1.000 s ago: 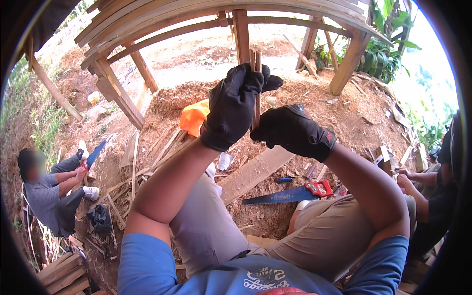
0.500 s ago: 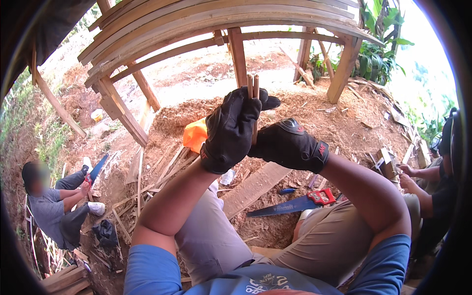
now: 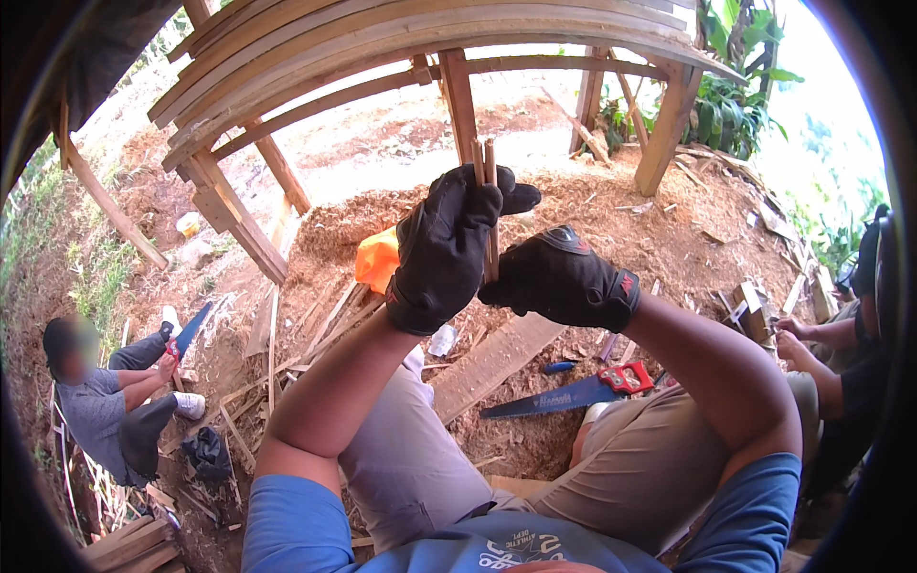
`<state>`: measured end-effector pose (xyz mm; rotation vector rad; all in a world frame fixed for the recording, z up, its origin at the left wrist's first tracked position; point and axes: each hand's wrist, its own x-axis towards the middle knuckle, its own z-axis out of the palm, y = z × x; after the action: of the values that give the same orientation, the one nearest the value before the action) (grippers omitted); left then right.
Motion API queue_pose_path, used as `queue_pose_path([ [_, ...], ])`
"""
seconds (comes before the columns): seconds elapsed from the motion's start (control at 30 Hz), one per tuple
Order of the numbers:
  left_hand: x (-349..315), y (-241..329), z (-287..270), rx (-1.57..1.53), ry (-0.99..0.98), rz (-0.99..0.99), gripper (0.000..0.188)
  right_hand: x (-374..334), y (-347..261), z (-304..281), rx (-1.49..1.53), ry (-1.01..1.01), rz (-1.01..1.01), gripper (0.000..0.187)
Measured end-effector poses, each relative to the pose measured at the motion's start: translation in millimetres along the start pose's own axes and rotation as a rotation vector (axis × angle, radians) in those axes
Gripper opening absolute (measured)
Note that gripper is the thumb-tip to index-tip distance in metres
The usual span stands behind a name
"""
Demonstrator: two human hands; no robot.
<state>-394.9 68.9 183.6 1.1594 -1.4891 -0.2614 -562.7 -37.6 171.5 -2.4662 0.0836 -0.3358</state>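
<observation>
- Between the left hand (image 3: 445,246) and right hand (image 3: 562,272), both in black gloves, at least two thin sticks (image 3: 491,160) lie close together, near mid-view.
- Compared with a second ago, the hands and the wooden post (image 3: 458,95) beyond sit lower in view; the hold looks much the same, so the sticks seem steadied rather than reworked.
- Left grip: closed around the sticks; right grip: narrow at their lower end, fingertips partly hidden.
- Their long axis runs nearly upright in view, tips pointing away from the chest.
</observation>
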Motion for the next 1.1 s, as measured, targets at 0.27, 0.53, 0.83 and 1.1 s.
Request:
queue_pose_path([
  [0.27,0,2,8,-0.091,0.017,-0.031,0.031,-1,14,6,0.010,0.023,0.006,0.021],
  [0.53,0,-13,14,-0.049,-0.007,-0.026,0.029,0,22,9,0.168,0.050,0.184,0.023],
  [0.83,-7,-23,23,0.180,0.013,-0.146,0.035,-5,44,24,0.257,0.172,0.046,0.023],
  [1.1,-1,-15,23,0.002,0.012,-0.229,0.034,-19,106,8,-0.189,0.110,-0.370,0.026],
])
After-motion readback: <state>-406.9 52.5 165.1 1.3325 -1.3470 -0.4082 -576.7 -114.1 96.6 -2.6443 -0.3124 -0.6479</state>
